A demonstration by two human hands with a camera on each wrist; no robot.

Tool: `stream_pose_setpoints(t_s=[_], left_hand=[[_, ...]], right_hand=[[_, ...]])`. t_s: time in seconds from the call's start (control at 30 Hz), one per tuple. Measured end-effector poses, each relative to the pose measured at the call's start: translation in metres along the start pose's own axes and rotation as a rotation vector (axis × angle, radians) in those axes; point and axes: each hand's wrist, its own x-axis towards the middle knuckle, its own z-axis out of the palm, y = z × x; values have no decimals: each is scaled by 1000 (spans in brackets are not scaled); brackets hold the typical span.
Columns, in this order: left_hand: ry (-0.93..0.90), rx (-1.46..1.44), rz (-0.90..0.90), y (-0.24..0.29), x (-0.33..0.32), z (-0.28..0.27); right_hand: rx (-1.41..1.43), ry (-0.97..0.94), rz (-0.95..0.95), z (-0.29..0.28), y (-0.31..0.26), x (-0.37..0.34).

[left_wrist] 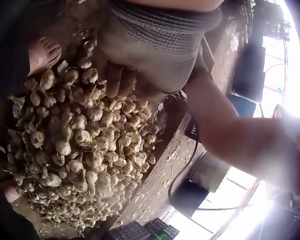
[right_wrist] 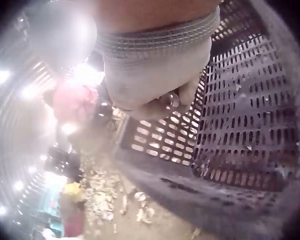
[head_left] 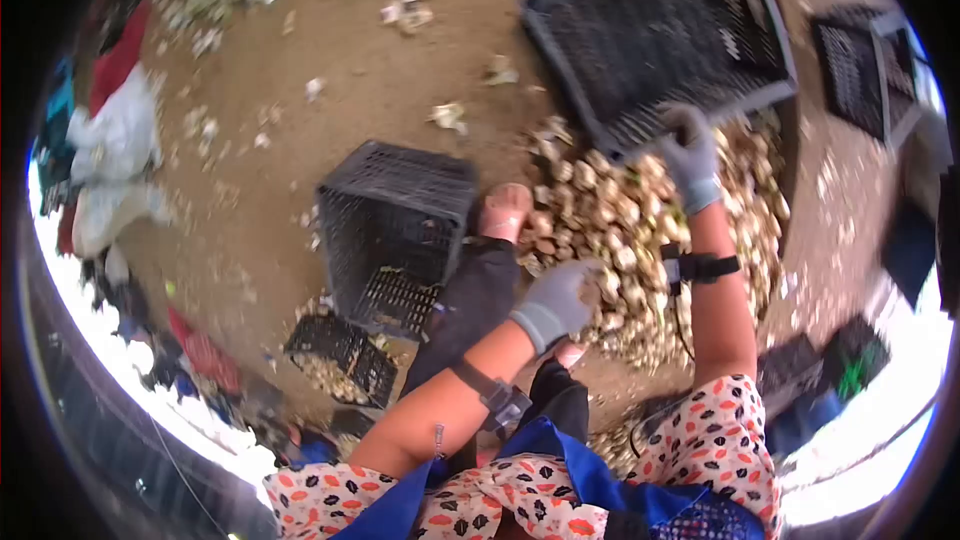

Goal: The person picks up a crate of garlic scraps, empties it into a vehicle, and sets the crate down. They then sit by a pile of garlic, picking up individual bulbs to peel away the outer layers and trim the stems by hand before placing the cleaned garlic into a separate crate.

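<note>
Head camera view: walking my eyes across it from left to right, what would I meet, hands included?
White sack → dark crate beside the leg → gloved left hand → gloved right hand → dark crate at the far right.

Where my view fails

Whatever my left hand [head_left: 555, 307] covers in the garlic pile [head_left: 625, 258] is hidden. Beside it, 1 bare foot [head_left: 571, 353] is mostly concealed. The fingertips of my right hand [head_left: 688, 155] blur against the large black crate [head_left: 650, 40]; I can't tell what they hold. That crate runs past the right wrist view's edge.
</note>
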Motion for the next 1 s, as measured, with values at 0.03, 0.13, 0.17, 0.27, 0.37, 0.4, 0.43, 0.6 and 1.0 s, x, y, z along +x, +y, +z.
stream_pose_setpoints(t_s=[0.03, 0.13, 0.17, 0.27, 0.37, 0.4, 0.43, 0.6, 1.0], left_hand=[[74, -35, 54, -5, -2, 13], [56, 92, 140, -17, -11, 34], [66, 172, 236, -30, -13, 44], [-122, -204, 77, -83, -29, 83], [-256, -256, 52, -108, -61, 137], [-319, -196, 46, -115, -73, 152], [-411, -194, -8, -131, -79, 170], [-630, -207, 149, -3, -184, 257], [-557, 95, 189, 146, -360, 360]], right_hand=[[43, 9, 53, -11, -8, -42], [-313, -144, 330, -38, -19, -175], [-29, -86, 345, -30, 10, -230], [1, -227, 639, -44, -70, -325], [-102, -39, 307, -43, -69, -434], [-46, -2, 339, -48, -74, -463], [-60, 88, 344, -60, -89, -487], [423, 367, 422, -107, -103, -596], [207, 491, 117, -194, -199, -767]])
